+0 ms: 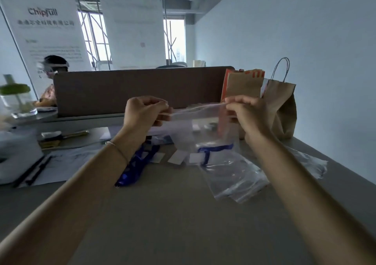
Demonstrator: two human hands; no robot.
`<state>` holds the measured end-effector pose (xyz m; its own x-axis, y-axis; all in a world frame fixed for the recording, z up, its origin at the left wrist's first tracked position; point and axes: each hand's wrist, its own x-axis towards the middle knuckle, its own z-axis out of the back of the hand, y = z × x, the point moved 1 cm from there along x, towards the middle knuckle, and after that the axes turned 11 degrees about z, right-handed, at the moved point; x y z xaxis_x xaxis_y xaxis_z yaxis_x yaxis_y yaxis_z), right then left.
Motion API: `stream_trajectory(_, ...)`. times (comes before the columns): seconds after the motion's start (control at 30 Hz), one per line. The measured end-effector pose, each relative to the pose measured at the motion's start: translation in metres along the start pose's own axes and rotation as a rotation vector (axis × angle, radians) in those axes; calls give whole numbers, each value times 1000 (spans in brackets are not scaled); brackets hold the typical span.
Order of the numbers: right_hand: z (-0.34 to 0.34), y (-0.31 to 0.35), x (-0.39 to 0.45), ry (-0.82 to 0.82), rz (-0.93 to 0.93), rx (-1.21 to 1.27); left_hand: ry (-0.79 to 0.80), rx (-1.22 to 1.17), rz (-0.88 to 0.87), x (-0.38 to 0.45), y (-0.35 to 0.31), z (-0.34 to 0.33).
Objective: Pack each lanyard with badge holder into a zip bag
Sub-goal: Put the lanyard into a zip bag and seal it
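- Nearest the camera, two bare forearms reach forward over a grey table (173, 224); a thin bracelet (119, 150) circles the left wrist.
- On the tabletop under the left forearm lies a blue lanyard (135, 167) in a loose heap, partly hidden by the arm.
- Beside it, toward the middle, sit a few small white cards (177, 157), flat on the surface.
- To the right of those lies a pile of clear zip bags (234, 177); one of them holds a blue lanyard strap (215, 149) — its badge holder is too blurred to make out.
- Another crumpled clear bag (311, 163) rests near the right table edge, apart from the pile.
- Above the table, both hands hold up one clear zip bag (195, 120) by its top edge, stretched between them and hanging down.
- The left hand (145, 110) has its fingers curled, pinching the left end of the bag's top strip.
- The right hand (247, 112) likewise pinches the right end, fingertips closed on the strip.
- Whether the bag's mouth is sealed or parted cannot be told — the plastic is blurred.
- Behind the hands stands a brown desk divider (138, 89), with two brown paper bags (282, 106) against the wall at right.
- At far left a glass jar with a green lid (17, 100) stands on a neighbouring desk, and a person sits beyond the divider in front of a white banner (48, 30).
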<state>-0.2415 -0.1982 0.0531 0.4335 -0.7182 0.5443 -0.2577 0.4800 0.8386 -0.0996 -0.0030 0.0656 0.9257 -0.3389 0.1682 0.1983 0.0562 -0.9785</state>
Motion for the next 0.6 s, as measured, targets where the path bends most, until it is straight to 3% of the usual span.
stream_trajectory(0.07,-2,12,2,13,24,68,-12,9,-69,-1,-7,4)
stream_trajectory(0.17,-6,24,4,84,44,158,79,447,-204,1,9,4)
stream_trajectory(0.23,-9,31,5,115,42,211,73,618,-219,4,28,6)
stream_trajectory(0.33,-11,35,8,139,26,274,-54,433,-162,7,39,14)
stream_trajectory(0.4,-10,36,9,145,15,319,0,239,-93,5,35,15)
stream_trajectory(0.5,-5,40,8,131,9,356,17,85,-158,-5,19,25)
stream_trajectory(0.6,2,43,6,100,11,395,141,-154,-200,-11,2,40)
